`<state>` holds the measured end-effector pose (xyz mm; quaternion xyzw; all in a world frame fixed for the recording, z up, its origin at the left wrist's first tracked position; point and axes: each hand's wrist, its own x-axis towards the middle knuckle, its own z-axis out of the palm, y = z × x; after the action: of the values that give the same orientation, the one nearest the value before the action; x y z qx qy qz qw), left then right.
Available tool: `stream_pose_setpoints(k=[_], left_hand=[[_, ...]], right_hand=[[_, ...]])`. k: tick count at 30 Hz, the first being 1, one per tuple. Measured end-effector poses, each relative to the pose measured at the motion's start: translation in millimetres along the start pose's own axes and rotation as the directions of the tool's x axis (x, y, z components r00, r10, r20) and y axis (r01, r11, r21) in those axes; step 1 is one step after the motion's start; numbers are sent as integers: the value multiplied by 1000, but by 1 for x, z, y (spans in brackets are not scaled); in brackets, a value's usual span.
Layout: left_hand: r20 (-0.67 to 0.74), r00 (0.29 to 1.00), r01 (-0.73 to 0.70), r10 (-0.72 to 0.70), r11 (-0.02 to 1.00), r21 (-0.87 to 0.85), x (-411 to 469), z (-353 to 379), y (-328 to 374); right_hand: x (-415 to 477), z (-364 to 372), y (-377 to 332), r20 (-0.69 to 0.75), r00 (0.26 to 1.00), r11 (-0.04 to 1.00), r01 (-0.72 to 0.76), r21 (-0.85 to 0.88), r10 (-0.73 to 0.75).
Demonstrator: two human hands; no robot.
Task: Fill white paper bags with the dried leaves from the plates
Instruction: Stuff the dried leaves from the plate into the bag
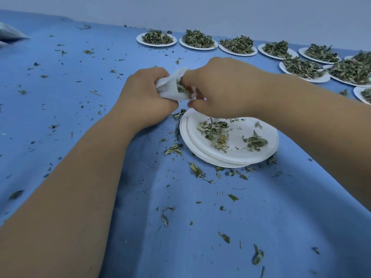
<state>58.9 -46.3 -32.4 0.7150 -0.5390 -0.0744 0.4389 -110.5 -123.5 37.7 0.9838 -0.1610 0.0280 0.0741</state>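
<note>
Left grip (144, 95) clamped round crumpled neck of white paper bag (170, 87), centre frame, just above far rim of plate stack (200, 155). Right grip (222, 87) pinched together on dried leaves (180, 89) at bag mouth.

I judge bag feather-light, soft, easily torn: hold by neck, no hard squeeze. Leaves brittle, prone to crumble and spill: take loose pinches.

Few leaves remain on top plate. Blue-covered table (200, 227) littered with crumbs. Heaped plates (140, 40) line upper right. Pale wall (200, 11) behind.
</note>
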Motion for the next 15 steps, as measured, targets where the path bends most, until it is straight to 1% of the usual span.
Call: stream_pose_setpoints(k=[2,4,6,7,9,13,15], left_hand=[[24,1000,-11,11,1000,16,-4,0,2],[34,999,-2,-1,997,73,-5,-1,2],[8,1000,27,-28,994,109,-4,-3,1],[-11,999,45,-44,995,86,-4,-4,1],[-24,997,76,-76,997,7,-5,-6,3],[1,997,77,-77,997,-32,-7,-5,6],[-8,996,90,-91,994,-58,-6,-6,5]], right_hand=[[0,0,-2,9,1000,999,-13,43,12],[0,-3,-3,-8,1000,991,-21,134,23],[0,-6,-1,-52,998,968,-31,248,45],[0,-8,0,-70,996,960,-34,278,55],[-1,-9,1,-86,994,961,-38,275,64],[-1,-6,0,-138,989,974,-19,227,52],[-1,-6,-1,-142,987,969,-37,246,74]])
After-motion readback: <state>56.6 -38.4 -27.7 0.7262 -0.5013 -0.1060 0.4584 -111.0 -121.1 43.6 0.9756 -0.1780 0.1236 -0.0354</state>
